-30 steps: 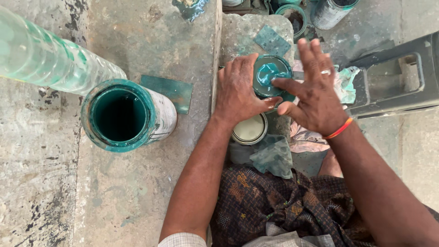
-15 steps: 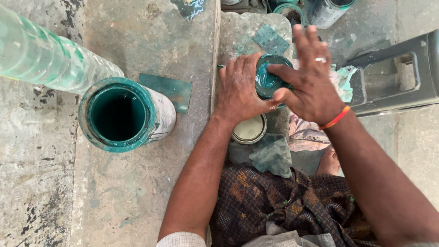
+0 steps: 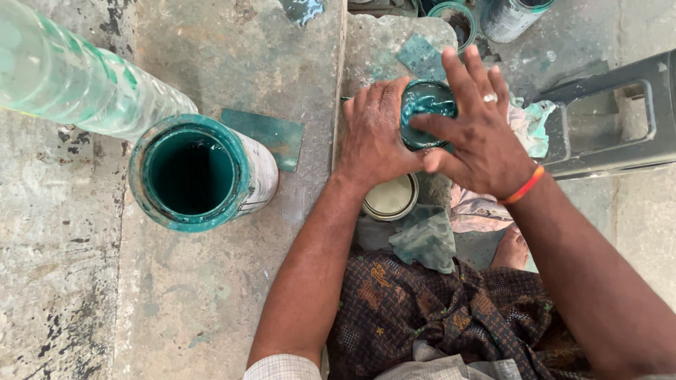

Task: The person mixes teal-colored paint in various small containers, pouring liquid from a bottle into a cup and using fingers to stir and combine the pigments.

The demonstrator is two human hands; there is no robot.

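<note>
Looking down from the head camera, the left hand (image 3: 373, 137) has its grip closed around a small teal paint tin (image 3: 427, 105) at one o'clock. The right hand (image 3: 477, 137) lies across the tin's top, fingers spread, not clasping. A larger open teal can (image 3: 201, 172) stands at nine o'clock on the concrete floor (image 3: 176, 302).

We note a rough painting workshop: stained concrete floor (image 3: 84, 281), open teal paint tin (image 3: 201, 174), paint-smeared rag (image 3: 426, 239).
</note>
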